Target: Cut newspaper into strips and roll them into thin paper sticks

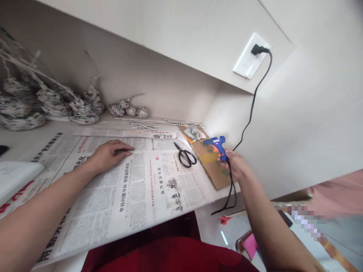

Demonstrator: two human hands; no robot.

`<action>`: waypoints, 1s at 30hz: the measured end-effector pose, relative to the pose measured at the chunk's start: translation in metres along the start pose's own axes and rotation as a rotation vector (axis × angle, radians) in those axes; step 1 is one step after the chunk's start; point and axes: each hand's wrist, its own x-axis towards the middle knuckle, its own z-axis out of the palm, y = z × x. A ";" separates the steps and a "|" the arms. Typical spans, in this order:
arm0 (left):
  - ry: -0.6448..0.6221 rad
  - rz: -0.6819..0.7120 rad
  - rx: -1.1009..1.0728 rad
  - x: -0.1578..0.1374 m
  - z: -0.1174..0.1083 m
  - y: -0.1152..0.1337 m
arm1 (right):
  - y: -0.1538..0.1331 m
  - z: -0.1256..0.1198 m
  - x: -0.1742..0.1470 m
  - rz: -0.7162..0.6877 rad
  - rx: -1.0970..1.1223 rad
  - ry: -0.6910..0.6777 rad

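My right hand (236, 164) is closed round the handle of a blue hot glue gun (218, 144), which points left above a piece of cardboard (217, 177). A dark cord hangs from the base of the handle. On the newspaper (136, 181) rests my left hand (111, 154), its fingers loosely bent with a gap to the thumb and nothing visible in it. Between the hands lie black-handled scissors (185, 155), blades toward the back. A crumpled greyish lump (194, 133) sits at the far end of the cardboard.
Thin paper sticks (144, 126) lie along the back. Woven paper pieces (83, 109) and small woven balls (131, 110) stand against the wall. At left is a white box (17, 177). A black cord (252, 109) runs down from the wall socket (249, 60).
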 end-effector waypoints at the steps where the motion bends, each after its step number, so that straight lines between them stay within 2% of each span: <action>1: -0.002 0.004 -0.002 0.000 0.000 0.000 | -0.006 0.003 -0.004 0.058 0.156 -0.072; 3: -0.011 0.007 -0.007 0.000 -0.001 0.000 | -0.015 0.008 -0.014 0.116 0.344 -0.186; 7: -0.006 0.012 -0.001 -0.002 -0.003 0.000 | -0.019 0.016 -0.029 0.128 0.434 -0.315; 12: -0.010 -0.005 -0.008 -0.001 -0.003 0.002 | -0.017 0.021 -0.038 0.128 0.434 -0.364; 19: -0.012 -0.012 -0.017 -0.001 -0.003 0.005 | -0.013 0.024 -0.042 0.101 0.409 -0.350; 26: 0.000 -0.019 -0.023 0.000 -0.002 0.006 | -0.014 0.027 -0.050 0.068 0.464 -0.445; 30: -0.007 -0.014 -0.024 0.000 -0.001 0.003 | -0.016 0.028 -0.054 0.054 0.424 -0.488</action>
